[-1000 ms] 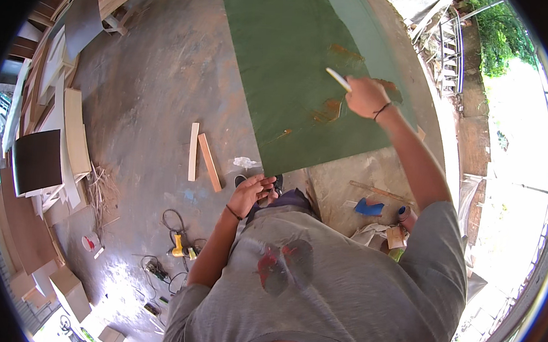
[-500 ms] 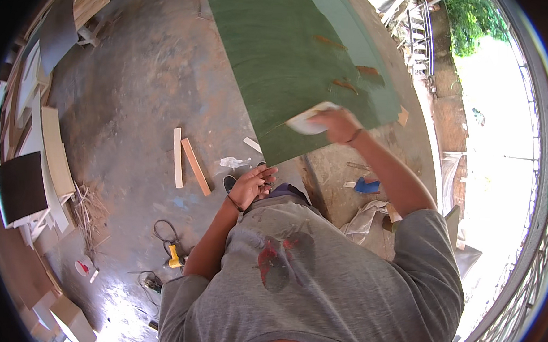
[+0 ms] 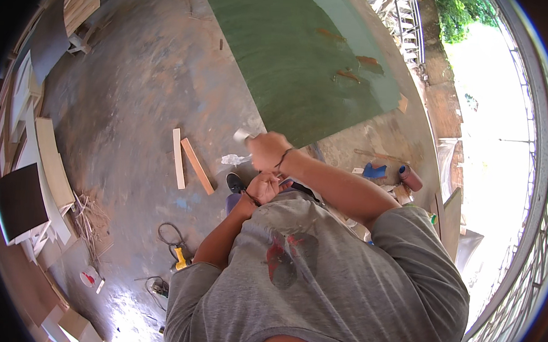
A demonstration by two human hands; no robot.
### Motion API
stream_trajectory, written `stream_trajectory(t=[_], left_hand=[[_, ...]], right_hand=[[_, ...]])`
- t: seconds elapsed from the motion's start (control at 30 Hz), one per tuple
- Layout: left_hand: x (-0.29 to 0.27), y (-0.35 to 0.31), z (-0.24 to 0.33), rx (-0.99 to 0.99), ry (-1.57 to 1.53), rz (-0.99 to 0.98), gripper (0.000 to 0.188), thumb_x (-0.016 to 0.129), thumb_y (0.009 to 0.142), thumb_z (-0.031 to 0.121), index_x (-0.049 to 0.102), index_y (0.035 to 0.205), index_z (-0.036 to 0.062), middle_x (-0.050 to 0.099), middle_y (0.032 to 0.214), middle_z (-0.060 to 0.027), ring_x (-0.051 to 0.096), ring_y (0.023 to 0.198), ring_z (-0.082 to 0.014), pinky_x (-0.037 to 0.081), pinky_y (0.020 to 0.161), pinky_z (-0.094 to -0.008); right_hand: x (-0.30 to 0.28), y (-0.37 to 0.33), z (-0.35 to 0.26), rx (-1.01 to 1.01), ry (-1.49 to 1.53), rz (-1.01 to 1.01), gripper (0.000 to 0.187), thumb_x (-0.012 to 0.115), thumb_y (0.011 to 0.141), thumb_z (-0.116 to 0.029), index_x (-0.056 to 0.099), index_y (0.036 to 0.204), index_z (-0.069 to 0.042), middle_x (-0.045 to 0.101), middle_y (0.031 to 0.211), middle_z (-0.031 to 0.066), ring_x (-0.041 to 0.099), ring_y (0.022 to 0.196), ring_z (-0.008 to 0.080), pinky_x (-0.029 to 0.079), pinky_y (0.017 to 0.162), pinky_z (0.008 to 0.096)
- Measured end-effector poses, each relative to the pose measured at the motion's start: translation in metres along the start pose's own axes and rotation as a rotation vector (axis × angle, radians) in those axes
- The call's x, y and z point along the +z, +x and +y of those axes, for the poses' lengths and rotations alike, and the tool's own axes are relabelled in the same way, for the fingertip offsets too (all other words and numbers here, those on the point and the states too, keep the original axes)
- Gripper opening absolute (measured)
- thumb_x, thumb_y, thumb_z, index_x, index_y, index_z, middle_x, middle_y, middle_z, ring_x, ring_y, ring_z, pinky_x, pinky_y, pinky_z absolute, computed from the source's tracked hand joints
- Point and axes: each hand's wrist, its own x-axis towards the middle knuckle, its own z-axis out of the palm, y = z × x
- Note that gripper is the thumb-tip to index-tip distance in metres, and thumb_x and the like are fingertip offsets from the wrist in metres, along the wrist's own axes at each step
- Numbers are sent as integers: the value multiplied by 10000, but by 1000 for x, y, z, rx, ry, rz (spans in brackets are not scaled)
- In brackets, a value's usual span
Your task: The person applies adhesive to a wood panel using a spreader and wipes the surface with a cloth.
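Note:
My right hand (image 3: 267, 151) is closed around a pale flat spreader (image 3: 243, 136). It is at the near left corner of a large green panel (image 3: 273, 66), and motion blurs the spreader. Just below, close to my waist, my left hand (image 3: 267, 188) is palm up with loosely bent fingers and nothing visible in it. The panel's surface is dark green with a lighter strip along its right side. Brown patches (image 3: 348, 75) mark it there.
Two wooden strips (image 3: 187, 163) and a crumpled white scrap (image 3: 233, 159) lie on the floor to the left. A yellow corded tool (image 3: 181, 259) is lower down. Right of me are a blue piece (image 3: 374, 171) and a reddish cylinder (image 3: 411, 177). Boards (image 3: 54, 159) line the far left.
My right hand has swept left and nearer with the spreader, from over the panel to past its near corner. My left hand has shifted slightly right. The reddish cylinder has come into sight.

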Motion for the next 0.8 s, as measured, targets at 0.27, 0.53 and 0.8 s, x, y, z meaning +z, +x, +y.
stream_trajectory(t=[0.27,0.53,0.8], left_hand=[[48,-2,10,-30,135,118,554,421,748,-39,406,1257,179,437,1303,-64,446,1160,-229,383,937,-429],[65,-10,22,131,197,272,529,417,726,-48,418,1203,180,450,1280,-99,432,1176,-262,372,935,-440],[68,-10,30,319,267,397,515,430,778,32,326,1260,180,471,1232,-81,422,1159,-247,348,918,-417]], right_hand=[[-114,-40,72,130,222,312,396,493,703,-99,568,1092,-75,621,784,211,620,735,351,491,655,428],[-108,-79,275,363,-133,459,455,412,797,-63,475,1237,-162,574,1097,153,566,981,303,460,809,397],[-80,-110,257,358,-238,91,508,490,715,-71,467,1221,-104,608,959,171,595,853,339,478,738,418]])
